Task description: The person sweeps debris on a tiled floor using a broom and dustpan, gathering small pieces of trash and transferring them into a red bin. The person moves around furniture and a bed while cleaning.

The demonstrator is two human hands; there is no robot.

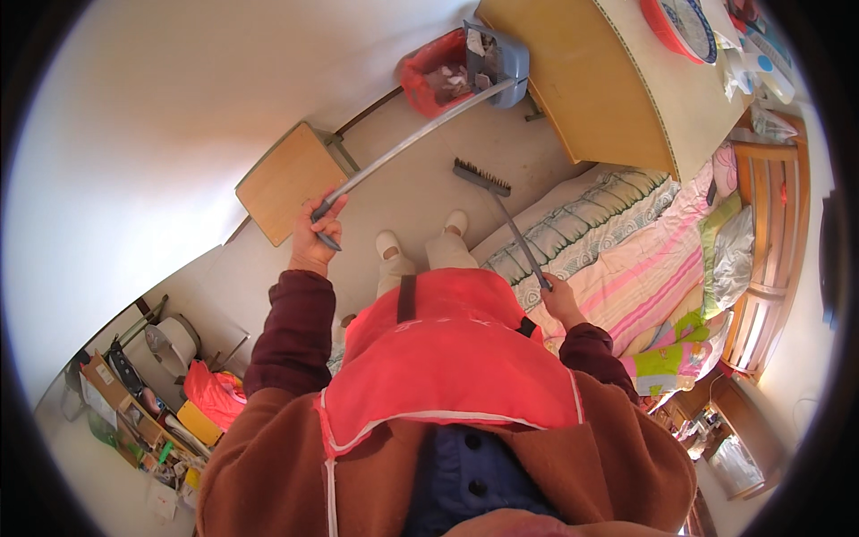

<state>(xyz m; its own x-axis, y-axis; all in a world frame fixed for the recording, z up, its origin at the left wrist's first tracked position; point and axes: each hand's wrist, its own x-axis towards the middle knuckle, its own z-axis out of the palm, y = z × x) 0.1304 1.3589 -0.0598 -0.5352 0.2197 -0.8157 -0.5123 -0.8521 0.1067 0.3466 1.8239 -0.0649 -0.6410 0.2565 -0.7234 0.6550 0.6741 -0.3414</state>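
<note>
My left hand (312, 240) is closed around the grip of a long-handled dustpan. The blue-grey pan (510, 70) is at the far end, against the rim of a bin with a red bag liner (416, 79). Pale scraps show inside the bag, and some greyish debris shows at the pan's mouth. My right hand (562, 302) is wrapped round the upper end of a broom handle. The dark bristled broom head (481, 177) is out in front of my feet, close to the floor; whether it touches cannot be made out.
A square wooden stool (293, 183) stands by the wall at left. A yellowish wooden desk (595, 85) with a red basin (664, 27) is at the far right. Beside my right hand lies a bed with striped bedding (617, 277). Household clutter (148, 416) fills the lower left.
</note>
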